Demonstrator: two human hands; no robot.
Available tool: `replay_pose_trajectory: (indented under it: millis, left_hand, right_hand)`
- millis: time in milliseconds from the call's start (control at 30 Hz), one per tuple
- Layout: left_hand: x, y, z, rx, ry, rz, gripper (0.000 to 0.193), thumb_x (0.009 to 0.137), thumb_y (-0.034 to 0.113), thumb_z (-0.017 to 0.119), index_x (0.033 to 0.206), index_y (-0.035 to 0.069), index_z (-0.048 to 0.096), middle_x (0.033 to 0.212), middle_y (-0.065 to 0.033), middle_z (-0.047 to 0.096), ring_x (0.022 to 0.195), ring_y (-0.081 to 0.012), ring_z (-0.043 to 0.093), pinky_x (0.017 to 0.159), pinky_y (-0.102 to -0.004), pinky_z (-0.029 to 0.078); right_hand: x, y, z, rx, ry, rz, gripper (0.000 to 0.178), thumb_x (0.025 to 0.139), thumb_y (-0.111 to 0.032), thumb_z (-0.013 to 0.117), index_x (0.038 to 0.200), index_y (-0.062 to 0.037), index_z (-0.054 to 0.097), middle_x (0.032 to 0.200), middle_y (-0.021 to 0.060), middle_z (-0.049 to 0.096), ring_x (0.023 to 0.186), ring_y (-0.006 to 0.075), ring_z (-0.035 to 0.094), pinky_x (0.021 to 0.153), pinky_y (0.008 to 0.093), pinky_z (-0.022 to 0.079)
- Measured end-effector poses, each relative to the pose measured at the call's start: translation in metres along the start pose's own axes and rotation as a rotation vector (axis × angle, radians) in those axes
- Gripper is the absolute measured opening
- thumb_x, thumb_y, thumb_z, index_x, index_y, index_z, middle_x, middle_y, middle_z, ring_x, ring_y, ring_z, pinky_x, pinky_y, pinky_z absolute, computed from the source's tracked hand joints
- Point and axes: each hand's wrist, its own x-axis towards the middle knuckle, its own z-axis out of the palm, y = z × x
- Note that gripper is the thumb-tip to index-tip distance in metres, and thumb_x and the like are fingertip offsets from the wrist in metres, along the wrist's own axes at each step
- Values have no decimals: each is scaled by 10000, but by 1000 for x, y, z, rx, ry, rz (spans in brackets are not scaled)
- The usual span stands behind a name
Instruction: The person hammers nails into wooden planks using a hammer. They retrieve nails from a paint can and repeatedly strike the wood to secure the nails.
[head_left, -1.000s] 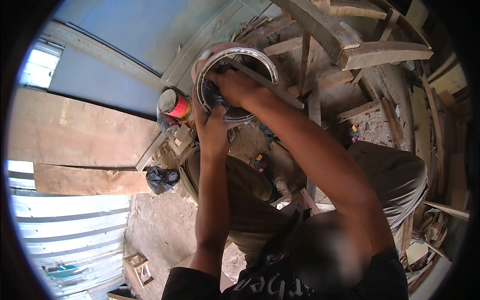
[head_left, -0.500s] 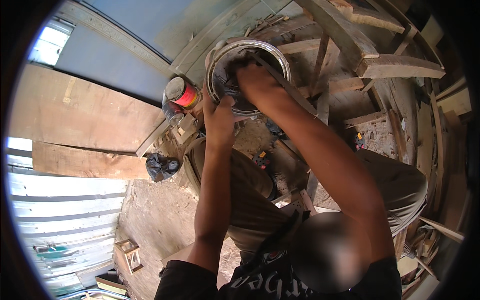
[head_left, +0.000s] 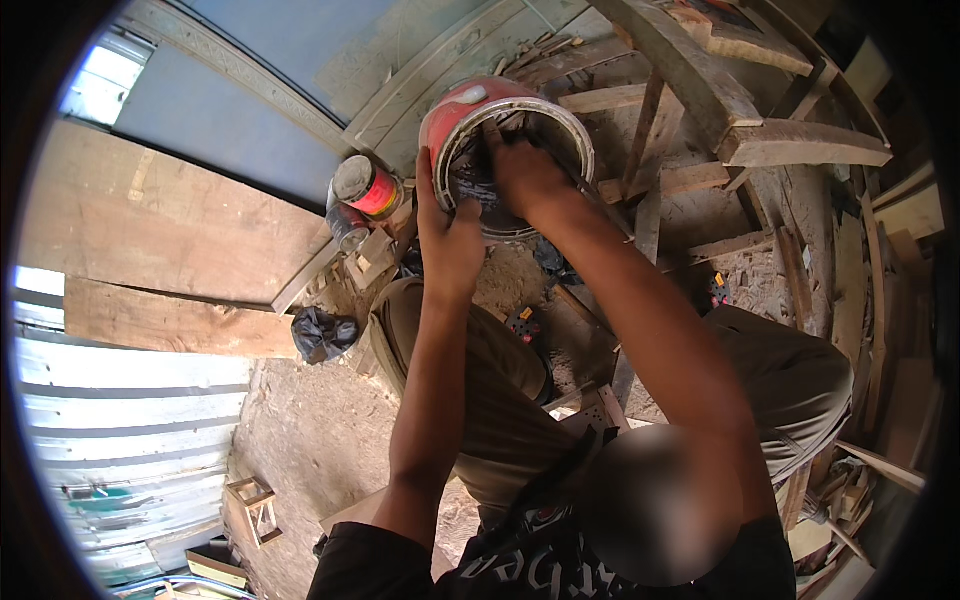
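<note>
Tipped further over than half a second ago, the red bucket point(head_left: 436, 126) now shows its outer wall beyond the rim; it sits past the left knee point(head_left: 395, 310), its mouth facing the camera. At its left edge the left hand point(head_left: 452, 242) grips the rim, fingers outside, thumb hooked over. The right hand point(head_left: 528, 172) is inside, one finger stretched toward the far wall; the rest are in shadow, so their closure and any hold cannot be told. Left of the bucket stands a red-labelled can point(head_left: 376, 190).
</note>
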Motion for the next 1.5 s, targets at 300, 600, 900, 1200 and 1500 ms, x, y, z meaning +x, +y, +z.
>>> replay_pose_trajectory:
  millis: [300,600,900,1200,1500]
  left_hand:
    - [-2,-2,3,2,-11,34,771,792,-72,445,1530,-72,222,1487,-206,417,1359,-243,417,1141,-307,288]
    - [1,-1,5,27,7,98,764,781,-82,426,1521,-83,237,1493,-215,409,1380,-255,404,1157,-325,274]
    - [-1,4,9,220,-7,256,734,747,-115,408,1475,-50,351,1460,-233,466,1390,-303,433,1171,-360,272]
    - [-2,7,7,189,22,244,758,742,-135,406,1487,-5,370,1492,-265,424,1460,-358,331,1196,-394,214]
    - [-1,6,10,281,29,302,748,755,-134,372,1493,-17,366,1394,-145,516,1259,-196,501,1091,-291,346]
  right_hand:
    - [1,7,3,-69,109,-16,539,839,11,578,1368,-43,489,1073,254,685,1052,411,656,879,483,555]
    - [-14,13,8,-13,77,-164,394,813,30,563,1197,-21,637,1127,213,668,1106,390,616,948,474,513]
    - [-37,14,-5,171,204,-69,397,754,-14,644,1149,-31,682,1140,237,654,1110,398,613,952,480,499]
    - [-29,11,-6,466,334,-138,443,701,45,605,1136,-1,670,1039,251,684,1059,413,630,933,460,514]
    - [-13,12,10,256,191,-157,361,776,-30,677,1136,-43,674,1074,233,689,1047,420,650,937,476,528]
